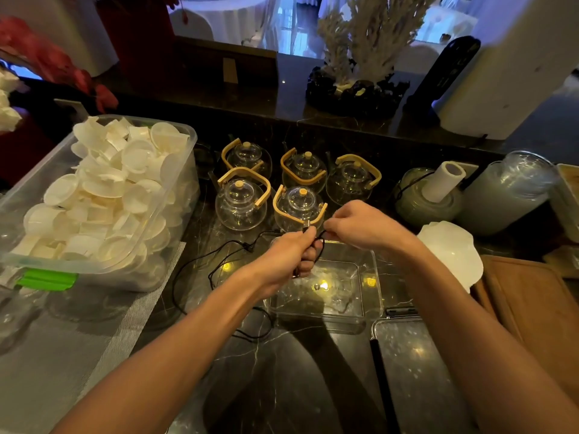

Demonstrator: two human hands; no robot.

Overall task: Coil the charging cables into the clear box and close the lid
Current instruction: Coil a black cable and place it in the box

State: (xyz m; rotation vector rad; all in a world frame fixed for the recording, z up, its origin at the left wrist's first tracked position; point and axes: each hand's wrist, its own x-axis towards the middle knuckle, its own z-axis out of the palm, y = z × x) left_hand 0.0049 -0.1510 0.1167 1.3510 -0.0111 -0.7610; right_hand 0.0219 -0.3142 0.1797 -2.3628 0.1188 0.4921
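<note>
Underneath, dark marble counter [282,386], dim room.

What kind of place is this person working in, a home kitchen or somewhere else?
Probably a restaurant or banquet hall's service counter, not a home. Five matching glass teapots stand together on the dark marble counter, a large bin of white disposable cups sits beside them, and white-draped tables show beyond.

Restaurant or banquet-hall service counter. Indicators: dark marble counter [282,371], five glass teapots [241,202] grouped together, a tub [175,195] of white disposable cups, and cloth-draped tables [225,14] in the hall behind.
</note>
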